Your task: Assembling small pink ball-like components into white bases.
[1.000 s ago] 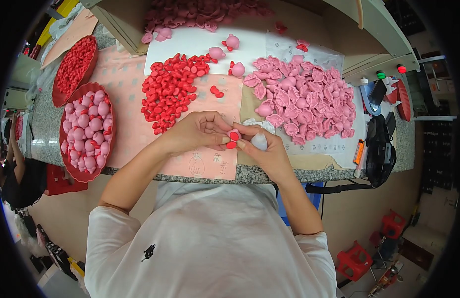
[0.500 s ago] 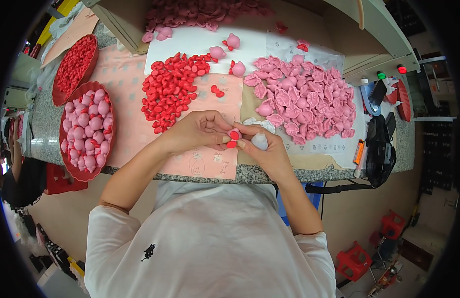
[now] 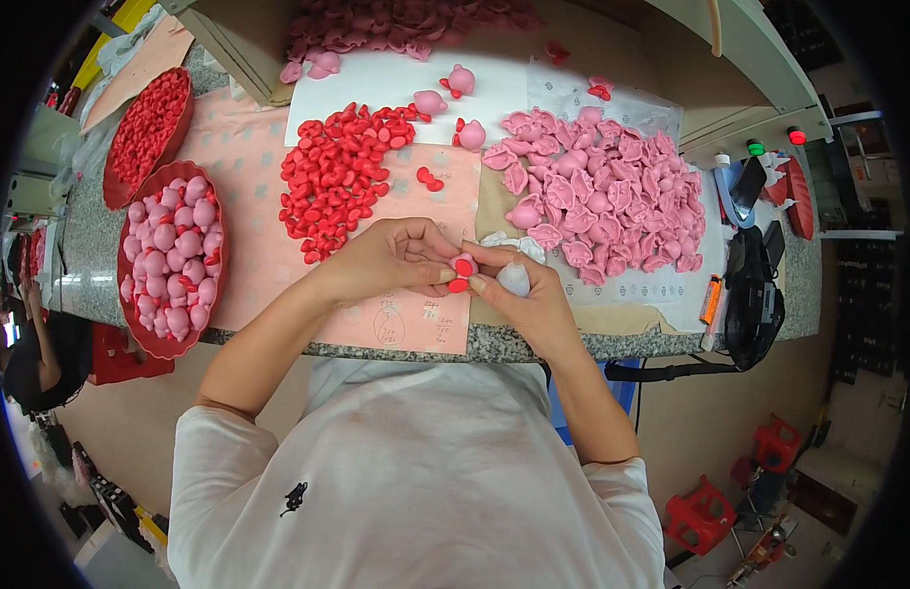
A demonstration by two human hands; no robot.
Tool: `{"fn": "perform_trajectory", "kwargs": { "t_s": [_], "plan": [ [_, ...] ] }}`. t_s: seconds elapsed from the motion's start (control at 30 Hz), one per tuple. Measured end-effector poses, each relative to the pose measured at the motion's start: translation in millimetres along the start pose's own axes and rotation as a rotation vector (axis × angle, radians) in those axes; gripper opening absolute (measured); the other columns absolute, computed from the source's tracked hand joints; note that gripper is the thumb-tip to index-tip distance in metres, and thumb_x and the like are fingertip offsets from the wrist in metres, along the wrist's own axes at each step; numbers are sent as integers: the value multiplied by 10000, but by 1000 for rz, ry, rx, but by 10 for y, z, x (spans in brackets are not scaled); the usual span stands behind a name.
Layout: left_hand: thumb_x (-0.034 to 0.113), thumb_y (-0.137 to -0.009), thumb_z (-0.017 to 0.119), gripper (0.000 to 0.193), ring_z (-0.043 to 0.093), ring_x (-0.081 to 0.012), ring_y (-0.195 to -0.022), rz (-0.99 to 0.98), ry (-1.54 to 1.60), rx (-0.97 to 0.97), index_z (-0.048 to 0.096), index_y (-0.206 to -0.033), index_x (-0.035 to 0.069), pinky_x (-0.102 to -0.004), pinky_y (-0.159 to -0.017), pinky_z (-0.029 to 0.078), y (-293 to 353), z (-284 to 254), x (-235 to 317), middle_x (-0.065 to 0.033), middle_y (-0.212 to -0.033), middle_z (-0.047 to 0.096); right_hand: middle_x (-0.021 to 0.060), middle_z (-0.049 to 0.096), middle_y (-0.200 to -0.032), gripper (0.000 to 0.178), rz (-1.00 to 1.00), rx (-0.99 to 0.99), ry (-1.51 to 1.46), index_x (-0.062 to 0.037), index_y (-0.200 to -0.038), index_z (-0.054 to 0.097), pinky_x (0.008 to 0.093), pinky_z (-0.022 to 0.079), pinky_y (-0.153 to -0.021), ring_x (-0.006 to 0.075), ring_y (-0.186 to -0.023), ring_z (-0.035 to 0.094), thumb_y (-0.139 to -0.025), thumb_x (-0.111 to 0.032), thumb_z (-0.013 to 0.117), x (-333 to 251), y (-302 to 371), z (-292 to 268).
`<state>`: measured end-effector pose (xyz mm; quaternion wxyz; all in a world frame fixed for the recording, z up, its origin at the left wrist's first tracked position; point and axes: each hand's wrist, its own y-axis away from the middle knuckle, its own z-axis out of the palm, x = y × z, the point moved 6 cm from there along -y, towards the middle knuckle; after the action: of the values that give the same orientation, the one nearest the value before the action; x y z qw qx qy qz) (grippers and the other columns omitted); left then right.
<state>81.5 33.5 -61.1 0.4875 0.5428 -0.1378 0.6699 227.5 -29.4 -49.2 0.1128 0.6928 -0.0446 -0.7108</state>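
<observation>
Close to the table's front edge, my two hands meet over a small pink figure part (image 3: 469, 260) with red oval pieces (image 3: 460, 276) on it. My left hand (image 3: 388, 261) is closed, pinching the part from the left between thumb and fingers. From the right, the thumb and forefinger of my right hand (image 3: 539, 306) press at the same part. A small translucent squeeze bottle (image 3: 514, 280) is tucked in the curled right hand. Just beyond the hands lie a heap of red double-oval pieces (image 3: 337, 182) and a larger heap of pink shell-like pieces (image 3: 612, 191).
On the left stand a red tray (image 3: 225, 257) of pink balls and a red tray (image 3: 188, 110) of small red pieces. Several pink balls with red pieces (image 3: 470, 134) lie farther back. A black bag (image 3: 754, 314) and an orange tube (image 3: 710, 300) are on the right.
My hands and the pink part hold almost the same position. At the far left, another person's arm has shifted slightly.
</observation>
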Motion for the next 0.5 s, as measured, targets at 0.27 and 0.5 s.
{"fn": "perform_trajectory", "kwargs": {
  "t_s": [0.27,0.5],
  "plan": [
    [15,-860,621,155,626,-155,-956,5,23,-8,540,-993,7,-314,-811,565,-5,-3,-20,-87,-1041,619,48,607,-1099,334,-7,8,7,-2,-1179,598,256,444,-901,106,-1003,562,-850,-40,638,5,3,-3],
    [18,-856,628,154,630,-149,-947,-6,11,2,546,-987,17,-294,-789,564,1,9,-5,-81,-1028,628,46,606,-1106,332,-11,7,16,0,-1174,599,253,440,-904,100,-1001,560,-847,-37,642,8,3,-11]
  ]
}}
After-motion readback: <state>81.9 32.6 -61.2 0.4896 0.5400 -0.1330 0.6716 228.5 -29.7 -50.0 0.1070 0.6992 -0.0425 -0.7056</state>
